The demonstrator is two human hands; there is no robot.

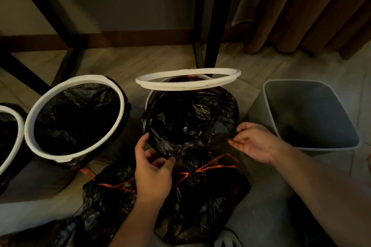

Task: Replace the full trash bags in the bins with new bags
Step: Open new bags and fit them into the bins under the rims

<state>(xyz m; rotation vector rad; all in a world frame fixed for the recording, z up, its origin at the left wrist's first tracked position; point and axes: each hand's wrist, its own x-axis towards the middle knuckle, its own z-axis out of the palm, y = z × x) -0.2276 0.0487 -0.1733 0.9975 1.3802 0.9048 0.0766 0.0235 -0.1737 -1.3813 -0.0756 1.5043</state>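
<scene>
Our left hand (152,168) pinching the black bag (190,122) at its near rim, our right hand (255,142) pinching its right edge, bag seated in the middle bin (149,98) between both grips, mouth facing up, stretched left to right

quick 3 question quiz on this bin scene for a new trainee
1. True or false: the white ring sits flat on the middle bin.
2. Which bin has no liner? A) left round bin B) middle bin C) grey rectangular bin
3. Fill in: the left hand and right hand both pinch the edge of the ___.

Key: 1 false, the ring is raised above the bin. 2 C. 3 new black bag.
</scene>
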